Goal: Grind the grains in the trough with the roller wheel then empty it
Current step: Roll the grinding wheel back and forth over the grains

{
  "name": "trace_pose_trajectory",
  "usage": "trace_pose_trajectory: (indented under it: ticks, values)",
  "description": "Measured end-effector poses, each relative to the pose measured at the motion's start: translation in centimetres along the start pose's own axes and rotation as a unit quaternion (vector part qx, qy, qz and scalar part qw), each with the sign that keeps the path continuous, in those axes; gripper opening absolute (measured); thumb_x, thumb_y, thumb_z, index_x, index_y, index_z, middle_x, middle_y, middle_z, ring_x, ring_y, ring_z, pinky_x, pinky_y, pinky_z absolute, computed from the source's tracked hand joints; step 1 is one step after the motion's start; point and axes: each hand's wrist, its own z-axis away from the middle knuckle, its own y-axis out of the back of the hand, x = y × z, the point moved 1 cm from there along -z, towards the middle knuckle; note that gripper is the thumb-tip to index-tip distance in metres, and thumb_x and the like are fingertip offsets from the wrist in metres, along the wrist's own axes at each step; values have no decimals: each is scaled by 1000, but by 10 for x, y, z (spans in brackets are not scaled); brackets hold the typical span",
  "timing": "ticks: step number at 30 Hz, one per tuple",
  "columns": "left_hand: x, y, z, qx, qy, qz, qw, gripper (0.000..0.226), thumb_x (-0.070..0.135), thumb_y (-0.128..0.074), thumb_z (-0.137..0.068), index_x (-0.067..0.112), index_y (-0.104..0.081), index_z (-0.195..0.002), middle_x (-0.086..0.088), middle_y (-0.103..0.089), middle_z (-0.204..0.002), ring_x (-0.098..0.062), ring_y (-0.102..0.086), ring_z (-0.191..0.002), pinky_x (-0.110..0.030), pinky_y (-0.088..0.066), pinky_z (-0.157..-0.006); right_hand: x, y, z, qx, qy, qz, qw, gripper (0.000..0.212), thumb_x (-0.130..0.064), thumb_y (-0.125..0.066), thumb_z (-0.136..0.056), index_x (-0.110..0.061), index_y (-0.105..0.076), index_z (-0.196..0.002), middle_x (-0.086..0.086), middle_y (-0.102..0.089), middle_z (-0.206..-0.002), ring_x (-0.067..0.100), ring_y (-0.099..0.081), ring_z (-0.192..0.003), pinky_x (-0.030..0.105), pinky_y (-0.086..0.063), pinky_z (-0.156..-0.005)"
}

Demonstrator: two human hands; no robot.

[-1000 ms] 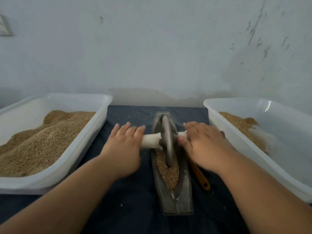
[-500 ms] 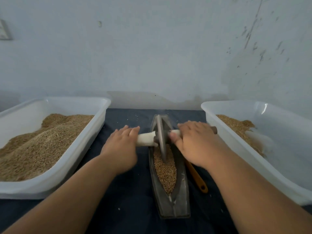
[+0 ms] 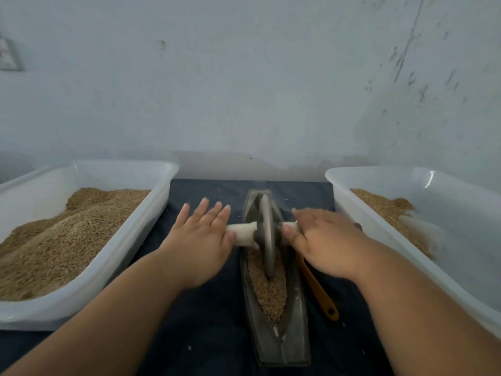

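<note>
Pressing straight-fingered, left hand [image 3: 198,251] and right hand [image 3: 328,242] flank the roller wheel [image 3: 267,234], upright between them in one trough [image 3: 290,346] of grains [image 3: 269,294]. Outside the fingers: left tub [image 3: 151,213], right tub [image 3: 352,213]; one orange spatula [image 3: 320,294] under the right.

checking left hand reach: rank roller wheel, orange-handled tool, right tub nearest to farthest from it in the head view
1. roller wheel, its white handle under the left hand
2. orange-handled tool, right of the trough
3. right tub, far right
</note>
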Motion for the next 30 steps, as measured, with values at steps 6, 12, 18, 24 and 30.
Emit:
trace_pose_trajectory:
  ticks: [6, 12, 18, 24, 30]
  values:
    - [-13, -14, -59, 14, 63, 34, 997, 58, 44, -6, -101, 25, 1, -155, 4, 8, -163, -19, 21, -146, -47, 11, -118, -6, -25, -39, 90, -51, 50, 993, 83, -67, 5, -87, -22, -7, -156, 0, -1, -164, 17, 4, -149, 42, 6, -120]
    - [-9, -16, -34, 45, 35, 73, 996, 56, 43, -13, -102, 22, -18, -154, -1, -24, -159, -19, -13, -148, -42, -8, -121, -13, -16, -18, 78, -21, 48, 996, 82, -67, 5, -88, -22, -13, -155, 1, -22, -158, 20, -18, -145, 41, -9, -120]
    - [3, 28, 9, -14, -64, -33, 997, 25, 53, -29, -97, 33, -43, -96, 11, -50, -91, -10, -49, -79, -33, -40, -70, -5, 30, 36, -43, 39, 16, 998, 33, -28, -50, -95, -45, -44, -123, -17, -55, -118, 6, -53, -105, 28, -46, -92]
    - [2, 45, 30, -135, -88, 24, 987, 20, 55, -39, -95, 38, -40, -86, 13, -52, -90, -4, -53, -80, -22, -40, -70, -17, 43, 33, -218, 13, 43, 975, 57, -5, -44, -101, -20, -24, -152, 2, -39, -149, 15, -40, -134, 20, -26, -97]
    - [-7, 16, -2, -46, -58, 40, 996, 13, 45, -36, -99, 36, -44, -95, 11, -56, -98, -7, -52, -86, -30, -42, -80, -6, 18, 18, -69, 0, -57, 996, 49, -7, -50, -92, -36, -50, -133, -6, -61, -115, 16, -58, -106, 33, -45, -93]
